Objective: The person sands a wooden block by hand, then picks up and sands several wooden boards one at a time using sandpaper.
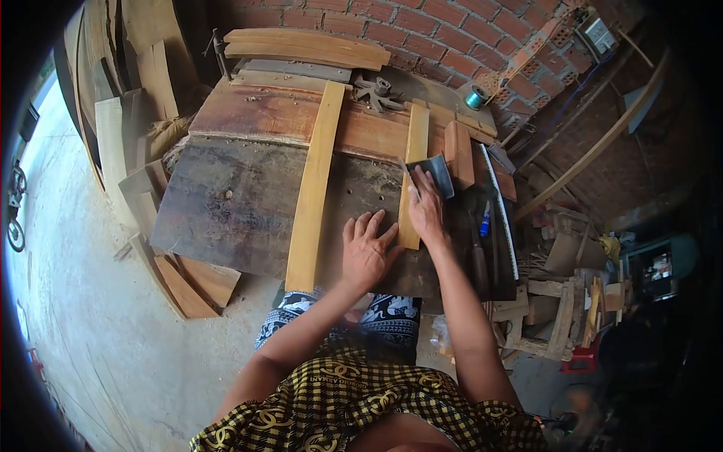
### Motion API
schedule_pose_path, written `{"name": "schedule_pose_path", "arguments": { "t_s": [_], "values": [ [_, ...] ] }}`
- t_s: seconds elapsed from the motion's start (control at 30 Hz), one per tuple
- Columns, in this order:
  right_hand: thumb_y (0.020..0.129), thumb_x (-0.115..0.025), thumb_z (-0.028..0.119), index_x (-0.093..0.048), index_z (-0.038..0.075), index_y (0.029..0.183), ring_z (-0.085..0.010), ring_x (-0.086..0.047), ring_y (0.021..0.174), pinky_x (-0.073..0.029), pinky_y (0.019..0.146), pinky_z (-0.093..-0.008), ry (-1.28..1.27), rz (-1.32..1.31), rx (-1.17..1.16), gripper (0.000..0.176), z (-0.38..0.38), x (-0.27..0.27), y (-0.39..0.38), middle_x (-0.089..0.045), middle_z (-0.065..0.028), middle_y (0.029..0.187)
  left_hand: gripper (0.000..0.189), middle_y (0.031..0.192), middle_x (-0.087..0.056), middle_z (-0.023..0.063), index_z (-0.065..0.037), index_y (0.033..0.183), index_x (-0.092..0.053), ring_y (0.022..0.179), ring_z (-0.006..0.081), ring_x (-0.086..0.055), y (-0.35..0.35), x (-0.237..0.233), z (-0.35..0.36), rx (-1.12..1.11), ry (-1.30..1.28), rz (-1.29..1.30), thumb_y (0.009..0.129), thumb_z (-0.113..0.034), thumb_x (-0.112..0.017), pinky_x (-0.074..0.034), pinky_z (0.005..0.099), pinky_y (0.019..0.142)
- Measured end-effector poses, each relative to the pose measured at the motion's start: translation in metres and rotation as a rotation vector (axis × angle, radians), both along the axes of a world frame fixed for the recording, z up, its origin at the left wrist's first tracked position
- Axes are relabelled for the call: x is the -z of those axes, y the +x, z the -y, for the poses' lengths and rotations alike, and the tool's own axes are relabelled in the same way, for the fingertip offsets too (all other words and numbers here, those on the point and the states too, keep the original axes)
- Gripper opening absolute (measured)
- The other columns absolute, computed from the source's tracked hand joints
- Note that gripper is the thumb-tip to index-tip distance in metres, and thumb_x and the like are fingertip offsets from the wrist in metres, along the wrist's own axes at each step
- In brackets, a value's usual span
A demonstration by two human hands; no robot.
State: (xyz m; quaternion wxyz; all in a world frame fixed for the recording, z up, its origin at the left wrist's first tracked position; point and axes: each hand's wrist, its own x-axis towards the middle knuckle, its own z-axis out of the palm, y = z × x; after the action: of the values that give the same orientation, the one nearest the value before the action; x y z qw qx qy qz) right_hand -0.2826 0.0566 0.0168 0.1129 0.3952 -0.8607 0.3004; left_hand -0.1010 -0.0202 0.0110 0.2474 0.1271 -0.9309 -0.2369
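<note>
My left hand (367,250) lies on the dark workbench top (226,207), fingers spread, between two pale yellow wood strips. Its thumb side is close to the shorter strip (416,143). The longer strip (312,188) lies to the left, running from the back boards to the front edge. Over the shorter strip, my right hand (426,207) holds a dark, flat rectangular piece (435,175) by its left part. What the piece is made of I cannot make out. A reddish wood block (459,154) sits just right of it.
Curved boards (305,47) and a toothed metal part (379,93) lie at the back. A blue marker (486,218) and a metal ruler (501,203) are at the right. Planks (120,143) lean at the left. Scrap wood (561,316) is piled at lower right.
</note>
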Motion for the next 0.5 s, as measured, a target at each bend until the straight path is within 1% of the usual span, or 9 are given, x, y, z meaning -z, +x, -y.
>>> {"name": "schedule_pose_path", "arguments": {
  "t_s": [0.1, 0.13, 0.23, 0.27, 0.33, 0.37, 0.4, 0.43, 0.5],
  "values": [
    [0.096, -0.054, 0.009, -0.058, 0.001, 0.132, -0.0392, -0.041, 0.138, -0.036, 0.113, -0.0442, 0.047, 0.095, -0.015, 0.037, -0.048, -0.010, 0.082, -0.050, -0.0167, 0.146, 0.044, 0.141, -0.051, 0.0095, -0.020, 0.124, -0.068, 0.133, 0.0307, -0.042, 0.001, -0.002, -0.002, -0.009, 0.068, -0.001, 0.084, -0.039, -0.070, -0.025, 0.0512, 0.114],
    [0.100, -0.049, 0.012, -0.058, 0.001, 0.133, -0.0373, -0.041, 0.140, -0.036, 0.113, -0.0423, 0.071, 0.121, -0.008, 0.036, -0.060, -0.013, 0.104, -0.049, -0.0160, 0.147, 0.043, 0.141, -0.051, 0.0095, -0.020, 0.123, -0.068, 0.133, 0.0308, -0.042, 0.000, -0.004, -0.001, -0.007, 0.070, 0.004, 0.085, -0.038, -0.069, -0.025, 0.0517, 0.114],
    [0.099, -0.050, 0.009, -0.058, 0.001, 0.133, -0.0384, -0.043, 0.138, -0.038, 0.112, -0.0428, 0.123, 0.089, -0.009, 0.036, -0.069, -0.013, 0.123, -0.049, -0.0166, 0.147, 0.040, 0.142, -0.050, 0.0089, -0.019, 0.122, -0.068, 0.134, 0.0311, -0.041, -0.001, -0.003, 0.002, 0.009, 0.088, 0.006, 0.085, -0.035, -0.069, -0.024, 0.0528, 0.114],
    [0.099, -0.050, 0.009, -0.058, 0.001, 0.133, -0.0384, -0.043, 0.138, -0.038, 0.112, -0.0428, 0.126, 0.091, -0.003, 0.036, -0.065, -0.012, 0.114, -0.049, -0.0166, 0.147, 0.040, 0.142, -0.050, 0.0084, -0.019, 0.122, -0.068, 0.134, 0.0311, -0.041, -0.001, -0.004, 0.002, 0.013, 0.082, 0.017, 0.085, -0.035, -0.068, -0.024, 0.0528, 0.114],
    [0.096, -0.056, 0.009, -0.057, 0.003, 0.135, -0.0382, -0.042, 0.138, -0.039, 0.111, -0.0443, 0.102, 0.038, -0.058, 0.040, -0.042, -0.011, 0.077, -0.047, -0.0150, 0.148, 0.040, 0.143, -0.050, 0.0071, -0.019, 0.122, -0.068, 0.135, 0.0313, -0.040, -0.003, -0.004, 0.003, 0.021, 0.082, 0.025, 0.086, -0.036, -0.068, -0.024, 0.0528, 0.115],
    [0.096, -0.055, 0.010, -0.058, 0.002, 0.134, -0.0383, -0.043, 0.137, -0.039, 0.111, -0.0436, 0.086, 0.015, -0.057, 0.039, -0.026, -0.015, 0.052, -0.048, -0.0154, 0.147, 0.040, 0.143, -0.050, 0.0071, -0.019, 0.122, -0.068, 0.135, 0.0313, -0.040, -0.003, -0.004, 0.003, 0.019, 0.075, 0.024, 0.086, -0.036, -0.068, -0.024, 0.0528, 0.115],
    [0.098, -0.053, 0.014, -0.059, 0.001, 0.131, -0.0389, -0.044, 0.135, -0.039, 0.111, -0.0437, 0.079, -0.040, -0.069, 0.037, -0.009, -0.006, 0.014, -0.050, -0.0162, 0.146, 0.040, 0.143, -0.050, 0.0071, -0.019, 0.122, -0.068, 0.135, 0.0314, -0.040, -0.004, -0.004, 0.004, 0.030, 0.085, 0.021, 0.086, -0.036, -0.068, -0.024, 0.0527, 0.115],
    [0.099, -0.050, 0.018, -0.060, 0.000, 0.130, -0.0399, -0.046, 0.134, -0.039, 0.111, -0.0446, 0.050, -0.038, -0.031, 0.037, 0.015, -0.010, -0.018, -0.052, -0.0182, 0.143, 0.041, 0.143, -0.050, 0.0071, -0.019, 0.122, -0.068, 0.135, 0.0315, -0.040, -0.003, -0.004, 0.005, 0.039, 0.091, 0.018, 0.086, -0.037, -0.069, -0.024, 0.0526, 0.115],
    [0.099, -0.049, 0.017, -0.061, -0.002, 0.125, -0.0430, -0.048, 0.130, -0.039, 0.110, -0.0462, -0.002, -0.084, -0.001, 0.035, 0.058, -0.015, -0.081, -0.055, -0.0225, 0.137, 0.042, 0.143, -0.050, 0.0069, -0.019, 0.124, -0.067, 0.135, 0.0316, -0.039, -0.002, -0.007, 0.005, 0.043, 0.076, 0.041, 0.085, -0.038, -0.070, -0.024, 0.0527, 0.115]
  ]
}}
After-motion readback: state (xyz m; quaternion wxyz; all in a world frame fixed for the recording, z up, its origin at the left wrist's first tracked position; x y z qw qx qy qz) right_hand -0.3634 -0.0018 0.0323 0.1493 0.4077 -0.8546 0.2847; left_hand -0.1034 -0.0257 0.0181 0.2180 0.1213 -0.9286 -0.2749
